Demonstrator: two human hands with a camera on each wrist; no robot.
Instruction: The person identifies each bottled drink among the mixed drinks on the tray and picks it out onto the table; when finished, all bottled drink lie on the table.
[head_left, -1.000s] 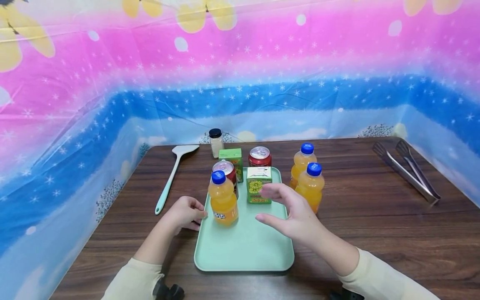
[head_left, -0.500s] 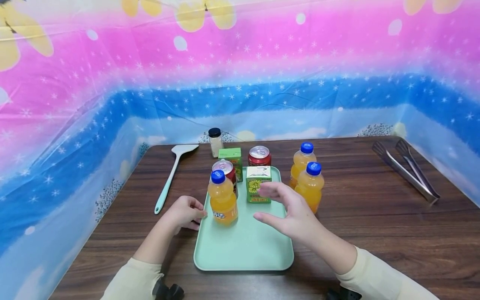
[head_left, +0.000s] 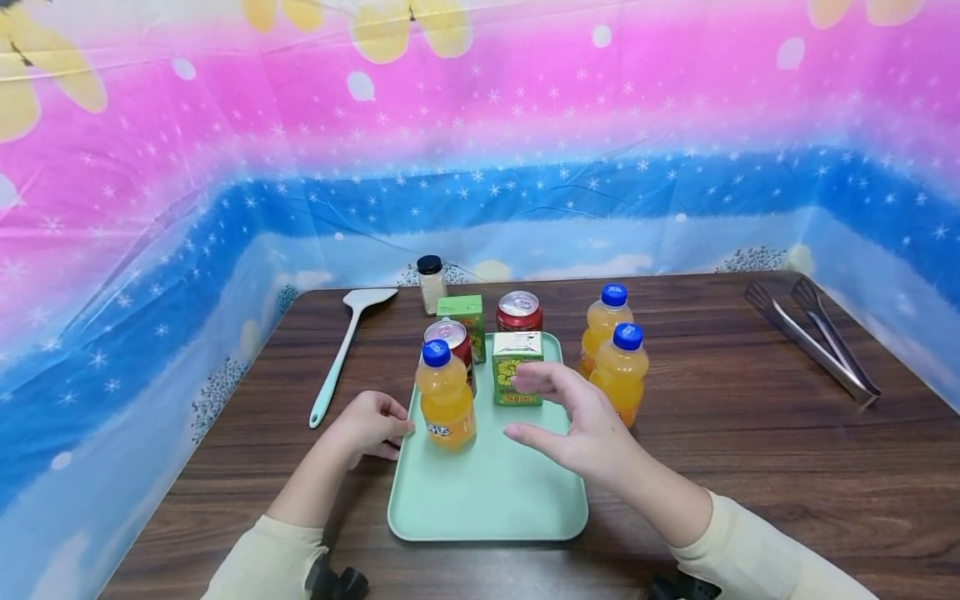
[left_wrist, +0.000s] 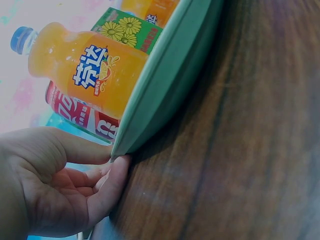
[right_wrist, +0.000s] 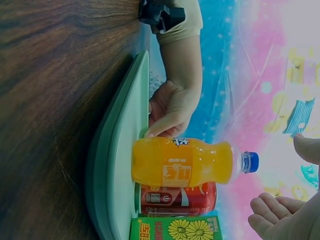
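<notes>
My left hand (head_left: 372, 427) pinches the left rim of a mint-green tray (head_left: 487, 500) between thumb and finger, plain in the left wrist view. On the tray's left side an orange soda bottle (head_left: 446, 400) with a blue cap stands upright. Right behind it is a red soda can (head_left: 456, 336), partly hidden. A green drink carton (head_left: 517, 346) printed with yellow flowers stands farther back on the tray. My right hand (head_left: 592, 425) hovers over the tray's right side, fingers and thumb spread, holding nothing. From the head camera, its fingertips overlap the carton.
Two more orange soda bottles (head_left: 621, 375) stand right of the tray. Toward the back are another green carton (head_left: 463, 308), a second red can (head_left: 519, 312) and a black-capped jar (head_left: 432, 286). A spatula (head_left: 341, 358) lies left, metal tongs (head_left: 821, 346) right.
My right hand has drifted slightly left over the tray, its fingers still spread. The left hand, tray and drinks stay in place.
</notes>
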